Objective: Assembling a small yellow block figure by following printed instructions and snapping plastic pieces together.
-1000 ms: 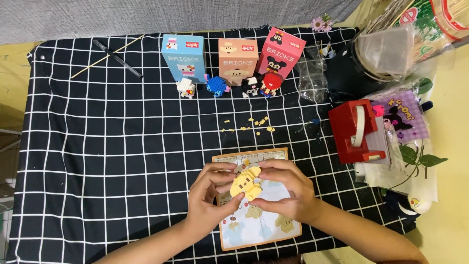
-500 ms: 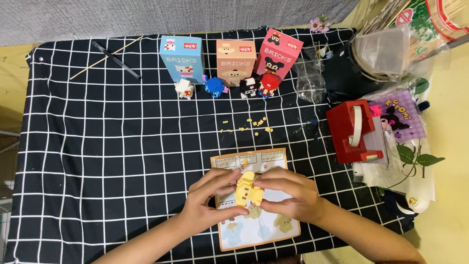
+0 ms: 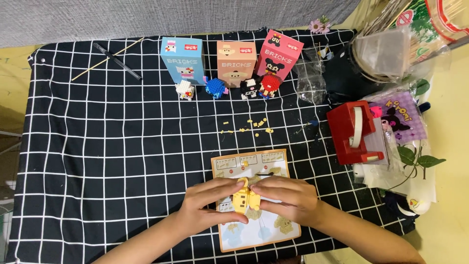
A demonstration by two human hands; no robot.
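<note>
A small yellow brick figure (image 3: 243, 199) is pinched between both my hands over a printed instruction sheet (image 3: 250, 164). My left hand (image 3: 210, 203) grips its left side with fingers curled over the top. Its right side is held by my right hand (image 3: 286, 199), fingertips meeting the left hand's. Several loose yellow bricks (image 3: 246, 127) lie scattered on the black checked cloth (image 3: 107, 146) just beyond the sheet.
Three upright boxes, blue (image 3: 182, 59), tan (image 3: 236, 62) and pink (image 3: 280, 57), stand at the back with small finished brick figures (image 3: 224, 88) in front. A red tape dispenser (image 3: 355, 132), plastic bags and a container crowd the right side. A pen (image 3: 116, 60) lies back left.
Both hands have closed tighter around the yellow figure and lowered it slightly toward the sheet; the figure is now more covered by the fingers.
</note>
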